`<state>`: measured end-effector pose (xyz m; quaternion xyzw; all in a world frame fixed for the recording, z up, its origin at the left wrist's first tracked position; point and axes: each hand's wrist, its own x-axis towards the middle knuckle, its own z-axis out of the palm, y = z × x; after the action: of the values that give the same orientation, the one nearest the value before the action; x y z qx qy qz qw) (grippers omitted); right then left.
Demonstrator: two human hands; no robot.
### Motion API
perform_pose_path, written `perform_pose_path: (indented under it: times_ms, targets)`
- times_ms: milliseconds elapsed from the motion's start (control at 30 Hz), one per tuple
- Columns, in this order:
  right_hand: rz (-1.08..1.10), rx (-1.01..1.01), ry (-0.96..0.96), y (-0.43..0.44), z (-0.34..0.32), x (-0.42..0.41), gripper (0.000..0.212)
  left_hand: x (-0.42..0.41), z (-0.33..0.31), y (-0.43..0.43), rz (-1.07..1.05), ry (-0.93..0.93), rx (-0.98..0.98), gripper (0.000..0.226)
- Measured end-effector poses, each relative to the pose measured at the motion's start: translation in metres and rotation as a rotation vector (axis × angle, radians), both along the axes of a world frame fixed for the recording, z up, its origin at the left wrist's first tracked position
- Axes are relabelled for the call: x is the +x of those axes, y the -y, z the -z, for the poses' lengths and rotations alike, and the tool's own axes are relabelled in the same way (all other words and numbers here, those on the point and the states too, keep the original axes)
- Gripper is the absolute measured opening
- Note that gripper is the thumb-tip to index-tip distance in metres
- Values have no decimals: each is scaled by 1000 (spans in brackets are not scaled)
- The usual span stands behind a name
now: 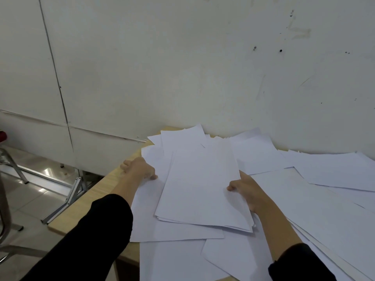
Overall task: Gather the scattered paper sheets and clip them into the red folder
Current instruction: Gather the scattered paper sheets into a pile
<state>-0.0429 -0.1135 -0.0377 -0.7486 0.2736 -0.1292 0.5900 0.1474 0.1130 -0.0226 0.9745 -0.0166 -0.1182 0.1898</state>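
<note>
Many white paper sheets (316,199) lie scattered over a light wooden table (95,197). A small gathered stack of sheets (203,185) sits tilted on top of the others at the centre. My right hand (245,189) grips the stack's right edge, thumb on top. My left hand (140,168) rests near the table's left edge on a sheet lying under the stack, with its fingers curled at that sheet's edge. No red folder is in view.
A scuffed white wall (203,67) stands right behind the table. To the left, a metal frame (60,191) lies on the tiled floor, and a chair's metal legs (6,199) show at the far left edge.
</note>
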Motion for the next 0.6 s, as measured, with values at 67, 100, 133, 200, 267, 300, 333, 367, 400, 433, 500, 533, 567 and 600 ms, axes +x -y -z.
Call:
perform_pose_path:
  times_ms: [67, 100, 133, 200, 267, 300, 333, 367, 400, 433, 500, 533, 567, 600]
  targets:
    - [-3, 7, -1, 0, 0, 0, 26, -4, 0, 1, 45, 93, -6, 56]
    - [-7, 10, -4, 0, -1, 0, 25, -6, 1, 2, 82, 146, -36, 54]
    - [-18, 19, -3, 0, -1, -1, 24, -8, 2, 2, 120, 175, -92, 54]
    - [-64, 57, 26, 0, -3, -2, 23, -12, 1, 1, 191, 188, -204, 56]
    - [-97, 68, 53, 0, -3, -4, 26, -14, -7, -2, 246, 212, -220, 52]
    - [-90, 57, 55, -1, -4, -4, 27, -15, -13, -3, 258, 249, -222, 47]
    - [-72, 41, 53, -1, -4, -4, 26, -16, -21, -6, 254, 304, -220, 43]
    - [-51, 28, 50, 0, -4, -5, 26, -16, -30, -10, 246, 368, -213, 42]
    - [-30, 19, 48, 1, -4, -5, 25, -16, -40, -13, 237, 433, -204, 43]
    - [-9, 12, 49, 2, -4, -5, 25, -17, -51, -17, 225, 496, -204, 44]
    - [22, 6, 54, 5, -5, -7, 25, -21, -75, -26, 196, 624, -203, 40]
    - [32, 4, 55, 6, -6, -8, 25, -23, -86, -29, 192, 695, -179, 36]
    - [39, 1, 53, 6, -7, -9, 23, -25, -97, -32, 192, 772, -150, 32]
    - [46, 3, 51, 6, -10, -10, 22, -28, -108, -35, 195, 852, -137, 27]
